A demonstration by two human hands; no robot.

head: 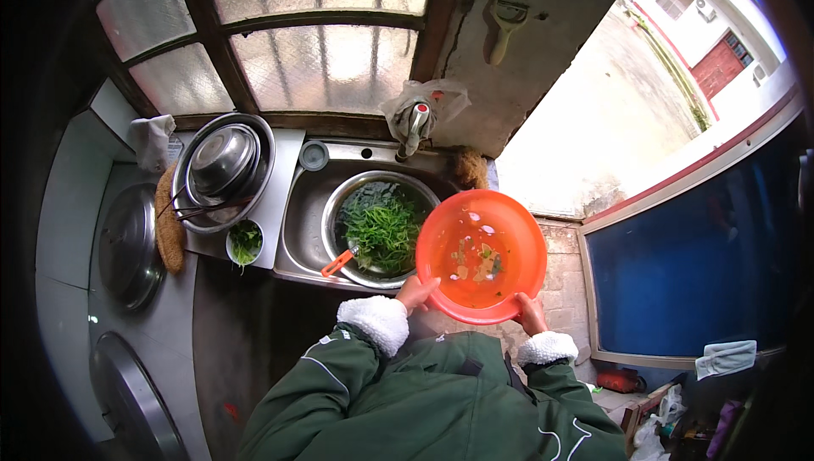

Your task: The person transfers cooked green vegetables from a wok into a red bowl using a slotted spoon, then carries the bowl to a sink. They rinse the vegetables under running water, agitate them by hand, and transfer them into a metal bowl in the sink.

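An orange plastic basin [445, 226] is held between my two hands at the sink's right end. My left hand [416, 292] grips its near left rim, and my right hand [531, 315] its near right rim. Water covers the bottom of the basin, with pale peel-like scraps and bits of green leaf in it. To its left, a steel bowl [327, 232] of chopped green leaves [381, 226] in water stands in the stainless steel sink [299, 219]. An orange-handled tool [340, 262], perhaps a peeler, leans over that bowl's near left rim; its head is hard to make out.
A tap [416, 124] wrapped in a plastic bag rises behind the sink. Nested steel bowls [222, 162], a small cup of greens [245, 242] and a loofah [169, 226] sit at left, near steel lids [130, 248]. A doorway opens at right beside a blue-panelled door [687, 251].
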